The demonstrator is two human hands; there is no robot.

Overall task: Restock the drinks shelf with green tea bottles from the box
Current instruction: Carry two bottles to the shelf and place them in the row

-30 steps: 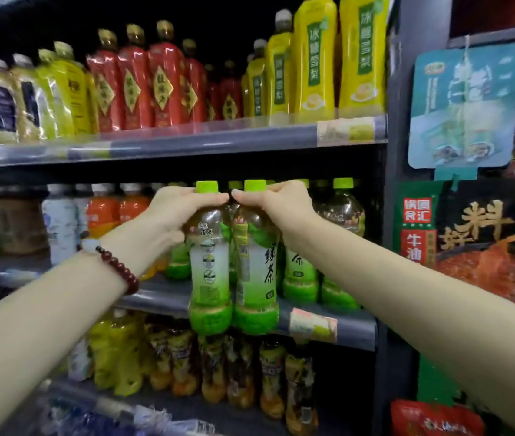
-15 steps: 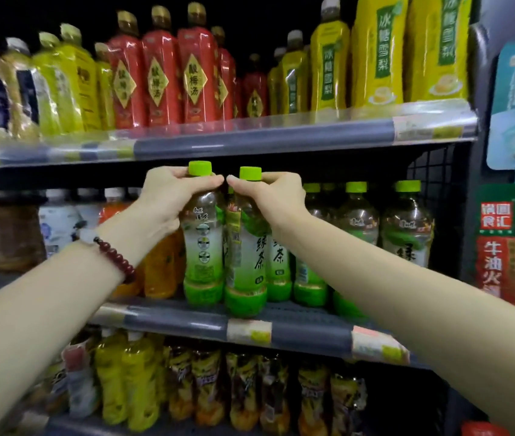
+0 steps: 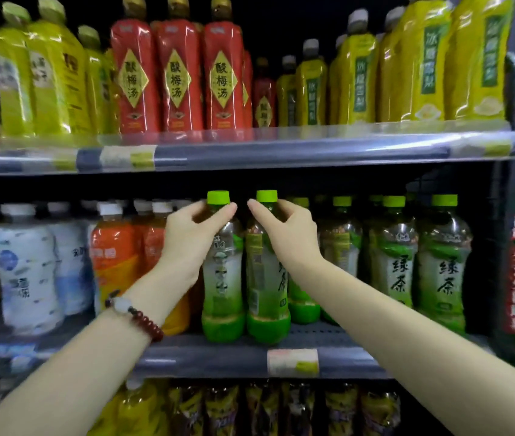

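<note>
The two front green tea bottles (image 3: pixel 223 272) (image 3: pixel 267 272) have bright lime-green caps, clear shoulders showing amber-brown liquid, pale white-to-green labels and solid green bases; one label carries dark green characters. The green tea bottles to their right (image 3: pixel 419 265) share the same green and white scheme. The orange bottles (image 3: pixel 114 262) wear orange and red wrappers with white caps. The white bottles (image 3: pixel 26 265) are white with blue marks. On the upper shelf, the red bottles (image 3: pixel 177 80) bear yellow diamond panels with dark characters under gold caps, and the yellow bottles (image 3: pixel 419 64) carry dark green vertical strips. A bead bracelet (image 3: pixel 138 316) is dark red with one white bead. The shelf edge (image 3: pixel 218 357) is grey.
</note>
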